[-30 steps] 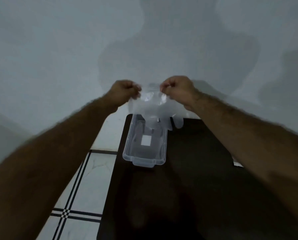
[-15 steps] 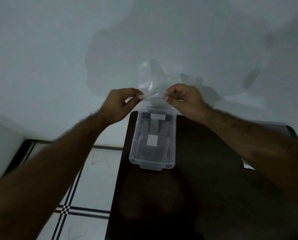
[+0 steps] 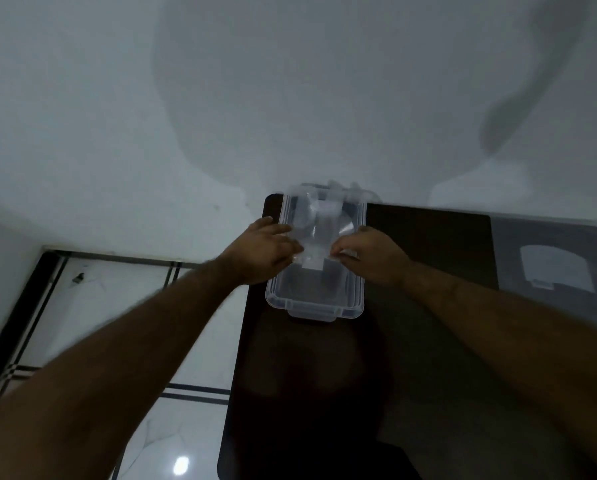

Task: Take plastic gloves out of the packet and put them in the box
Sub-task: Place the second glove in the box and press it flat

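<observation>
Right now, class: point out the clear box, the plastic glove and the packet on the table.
clear box (image 3: 312,311): head view, near rim by the handle tab.
plastic glove (image 3: 319,223): head view, its middle, draped over the box.
packet (image 3: 553,268): head view, its pale label.
</observation>
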Demonstrator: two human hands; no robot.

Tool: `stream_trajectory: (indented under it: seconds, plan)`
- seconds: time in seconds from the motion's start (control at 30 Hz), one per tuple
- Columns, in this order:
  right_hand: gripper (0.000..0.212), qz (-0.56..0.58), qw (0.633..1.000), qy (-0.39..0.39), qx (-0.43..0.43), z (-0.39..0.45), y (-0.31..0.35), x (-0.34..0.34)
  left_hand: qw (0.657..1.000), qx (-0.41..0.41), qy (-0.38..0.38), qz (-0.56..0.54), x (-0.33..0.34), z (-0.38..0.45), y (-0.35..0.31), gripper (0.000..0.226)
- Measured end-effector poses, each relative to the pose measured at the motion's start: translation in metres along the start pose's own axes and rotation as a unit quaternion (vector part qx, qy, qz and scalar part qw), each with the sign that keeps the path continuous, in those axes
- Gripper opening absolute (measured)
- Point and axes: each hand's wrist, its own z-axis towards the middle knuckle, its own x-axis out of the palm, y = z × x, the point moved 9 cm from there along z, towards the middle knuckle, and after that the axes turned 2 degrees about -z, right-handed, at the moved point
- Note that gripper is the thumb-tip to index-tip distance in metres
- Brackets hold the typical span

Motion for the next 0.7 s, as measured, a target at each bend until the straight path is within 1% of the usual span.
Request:
stream_trajectory:
  seconds: [0.07,0.17,0.23,0.37,0.47,0.63,0.7]
  plan:
    - [0.021,-0.056,0.997,0.053,0.02,-0.005,-0.006,0.021,0.999,0.016,0.029,0.025,0.016,-0.002,-0.007,0.038]
    - [0.03,-0.177,0.975,0.133,0.024,-0.009,-0.008,0.047,0.997,0.012,0.053,0.055,0.029,-0.001,-0.011,0.035]
    - [0.031,-0.222,0.963,0.149,0.016,-0.009,-0.003,0.05,0.995,0.015,0.06,0.075,0.032,0.002,-0.01,0.032]
    - [0.03,-0.283,0.94,0.189,-0.007,-0.008,0.007,0.052,0.988,0.037,0.111,0.102,0.035,0.008,-0.013,0.034]
    - [0.031,-0.291,0.93,0.225,-0.016,-0.008,0.011,0.056,0.981,0.04,0.154,0.11,0.039,0.012,-0.015,0.037]
    - [0.047,-0.276,0.913,0.299,-0.002,-0.01,0.014,0.066,0.967,0.028,0.23,0.106,0.041,0.019,-0.015,0.049]
    - [0.048,-0.273,0.908,0.317,0.006,-0.009,0.017,0.068,0.961,0.032,0.249,0.114,0.039,0.02,-0.016,0.054]
